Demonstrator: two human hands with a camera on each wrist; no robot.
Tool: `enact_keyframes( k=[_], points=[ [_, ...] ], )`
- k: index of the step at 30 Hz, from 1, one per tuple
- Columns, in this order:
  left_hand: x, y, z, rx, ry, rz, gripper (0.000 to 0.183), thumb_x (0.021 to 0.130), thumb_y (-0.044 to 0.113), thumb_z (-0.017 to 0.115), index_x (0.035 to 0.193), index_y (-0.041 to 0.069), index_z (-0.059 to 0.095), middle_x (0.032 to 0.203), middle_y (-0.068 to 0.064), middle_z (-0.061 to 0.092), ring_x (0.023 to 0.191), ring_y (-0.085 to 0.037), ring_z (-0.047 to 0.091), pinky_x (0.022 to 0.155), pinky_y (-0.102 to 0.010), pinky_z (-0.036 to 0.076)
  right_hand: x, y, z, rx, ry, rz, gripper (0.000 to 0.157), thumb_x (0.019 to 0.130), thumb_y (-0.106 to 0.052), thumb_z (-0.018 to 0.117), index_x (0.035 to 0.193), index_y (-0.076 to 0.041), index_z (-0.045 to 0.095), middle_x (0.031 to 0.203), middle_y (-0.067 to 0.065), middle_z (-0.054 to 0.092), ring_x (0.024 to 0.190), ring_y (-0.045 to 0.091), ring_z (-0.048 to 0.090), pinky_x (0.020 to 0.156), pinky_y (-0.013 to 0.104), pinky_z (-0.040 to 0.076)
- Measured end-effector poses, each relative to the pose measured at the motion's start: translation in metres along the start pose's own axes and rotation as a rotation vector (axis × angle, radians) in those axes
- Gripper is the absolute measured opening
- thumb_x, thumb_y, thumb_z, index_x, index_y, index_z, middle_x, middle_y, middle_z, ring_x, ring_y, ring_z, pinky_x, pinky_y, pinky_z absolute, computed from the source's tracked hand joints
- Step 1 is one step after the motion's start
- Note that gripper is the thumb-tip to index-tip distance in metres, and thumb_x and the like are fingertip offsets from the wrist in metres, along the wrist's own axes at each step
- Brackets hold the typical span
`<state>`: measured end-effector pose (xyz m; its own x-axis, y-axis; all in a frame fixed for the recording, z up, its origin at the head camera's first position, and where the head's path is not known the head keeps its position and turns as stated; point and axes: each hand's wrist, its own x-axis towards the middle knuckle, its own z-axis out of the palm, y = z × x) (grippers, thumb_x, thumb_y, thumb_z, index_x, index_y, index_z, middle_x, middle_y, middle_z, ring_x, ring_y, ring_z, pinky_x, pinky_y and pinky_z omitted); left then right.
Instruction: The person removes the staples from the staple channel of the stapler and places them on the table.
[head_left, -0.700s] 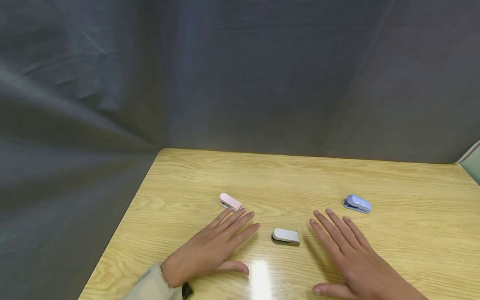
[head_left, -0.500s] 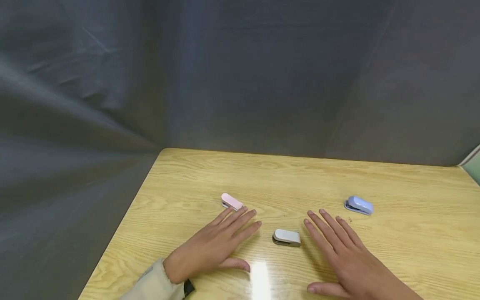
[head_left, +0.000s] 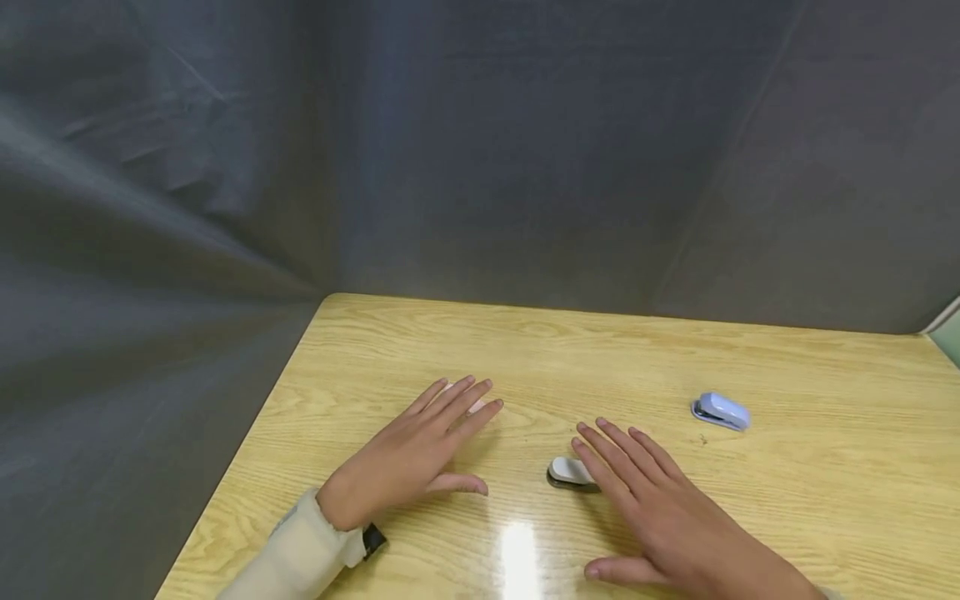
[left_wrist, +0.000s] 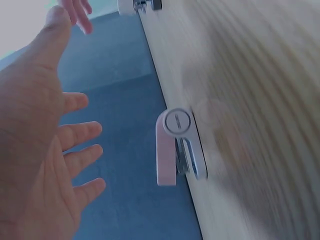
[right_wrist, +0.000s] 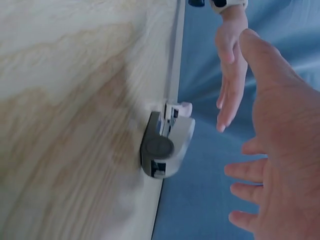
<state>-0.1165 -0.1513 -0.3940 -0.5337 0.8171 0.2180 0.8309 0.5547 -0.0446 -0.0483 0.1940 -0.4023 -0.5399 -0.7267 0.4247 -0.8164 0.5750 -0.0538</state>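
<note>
My left hand (head_left: 408, 454) hovers palm down over a small pink stapler (left_wrist: 166, 152), fingers straight and spread. From the head view the fingers cover most of that stapler; the left wrist view shows it on the table, apart from the hand. My right hand (head_left: 660, 521) is likewise spread out above the table, its fingertips partly covering a white and dark grey stapler (head_left: 568, 472). In the right wrist view a gap separates the hand from this stapler. A blue stapler (head_left: 722, 411) lies farther back on the right, beyond the right hand. Neither hand holds anything.
The wood-grain table (head_left: 570, 350) reaches back to a dark grey curtain (head_left: 525, 167), which also hangs along the left edge. A bright light reflection lies on the tabletop between the hands. A dark band (head_left: 373, 540) shows at the left cuff.
My left hand has moved forward and now covers most of the pink stapler. My right hand has shifted left until its fingers overlap the white and grey stapler. The staplers stay in place.
</note>
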Motion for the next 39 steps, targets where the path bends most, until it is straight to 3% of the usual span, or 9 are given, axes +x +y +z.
enact_keyframes(
  k=[7, 13, 17, 22, 31, 39],
  points=[
    [-0.004, -0.013, -0.001, -0.04, -0.025, -0.041, 0.086, 0.101, 0.067, 0.043, 0.164, 0.011, 0.024, 0.167, -0.015, 0.024, 0.153, -0.031, 0.02, 0.122, -0.047, 0.015, 0.016, -0.01, 0.005, -0.014, -0.071, 0.045, 0.101, 0.094, -0.071, 0.057, 0.16, 0.0, 0.028, 0.164, 0.017, 0.031, 0.149, 0.036, 0.029, 0.121, 0.038, 0.009],
    [0.001, -0.029, 0.002, -0.156, -0.037, -0.079, 0.089, 0.098, 0.065, 0.052, 0.164, 0.011, 0.024, 0.167, -0.014, 0.023, 0.153, -0.03, 0.021, 0.122, -0.047, 0.016, 0.036, -0.015, 0.01, -0.013, -0.123, 0.18, 0.098, 0.096, -0.07, 0.055, 0.162, -0.003, 0.026, 0.164, 0.012, 0.033, 0.148, 0.034, 0.032, 0.115, 0.047, 0.029],
    [0.0, -0.04, 0.008, -0.271, -0.05, -0.128, 0.086, 0.099, 0.061, 0.056, 0.164, 0.014, 0.024, 0.168, -0.011, 0.024, 0.154, -0.027, 0.021, 0.122, -0.046, 0.017, 0.047, -0.016, 0.016, 0.034, -0.161, 0.233, 0.092, 0.1, -0.065, 0.053, 0.161, -0.001, 0.026, 0.163, 0.016, 0.033, 0.147, 0.037, 0.033, 0.112, 0.053, 0.035],
    [-0.001, -0.05, 0.012, -0.345, -0.049, -0.166, 0.085, 0.098, 0.059, 0.06, 0.163, 0.014, 0.028, 0.165, -0.013, 0.029, 0.153, -0.029, 0.023, 0.121, -0.049, 0.019, 0.06, -0.017, 0.024, 0.068, -0.122, 0.244, 0.085, 0.103, -0.057, 0.054, 0.159, 0.003, 0.03, 0.157, 0.023, 0.039, 0.144, 0.039, 0.038, 0.111, 0.054, 0.037],
    [-0.002, -0.063, 0.016, -0.451, -0.06, -0.206, 0.08, 0.094, 0.051, 0.071, 0.158, 0.014, 0.04, 0.159, -0.007, 0.04, 0.145, -0.024, 0.036, 0.114, -0.048, 0.033, 0.083, -0.018, 0.033, 0.15, -0.078, 0.295, 0.083, 0.101, -0.053, 0.061, 0.158, 0.0, 0.033, 0.154, 0.018, 0.045, 0.14, 0.035, 0.043, 0.106, 0.055, 0.042],
    [0.005, -0.069, 0.019, -0.55, -0.127, -0.237, 0.088, 0.085, 0.045, 0.083, 0.157, 0.015, 0.042, 0.155, -0.001, 0.043, 0.141, -0.02, 0.039, 0.112, -0.043, 0.038, 0.101, -0.015, 0.042, 0.145, -0.027, 0.286, 0.074, 0.097, -0.042, 0.073, 0.148, 0.005, 0.047, 0.134, 0.02, 0.061, 0.12, 0.035, 0.06, 0.101, 0.054, 0.047]
  ],
)
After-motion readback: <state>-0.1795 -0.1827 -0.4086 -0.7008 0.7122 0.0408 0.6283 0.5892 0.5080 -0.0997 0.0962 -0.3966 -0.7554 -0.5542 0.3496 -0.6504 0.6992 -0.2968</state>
